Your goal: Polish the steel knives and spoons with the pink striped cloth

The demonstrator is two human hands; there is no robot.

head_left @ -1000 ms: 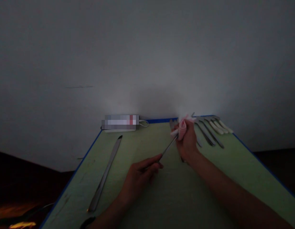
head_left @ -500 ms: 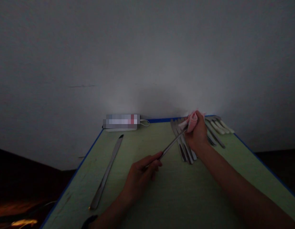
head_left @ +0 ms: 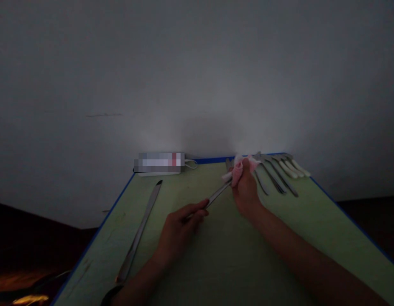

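Over the worktop (head_left: pixel 190 187), my left hand (head_left: pixel 176 229) grips a utensil (head_left: pixel 219 193), my right hand (head_left: pixel 248 191) a pink cloth (head_left: pixel 237 171) against it. The cloth has slid nearer my left hand, apparently mid-wipe.

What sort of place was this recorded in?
Probably a dim room indoors, perhaps in a home: a green, blue-edged table stands by a plain wall, with a knife and white-handled cutlery on it.

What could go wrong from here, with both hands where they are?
The crumpled pink-and-white cloth hides the far end of the slim silver metal utensil, so an unseen edge might nick the right hand. That hand might also nudge the silver metal cutlery nearby. The left forearm could bump the long silver metal knife beside it.
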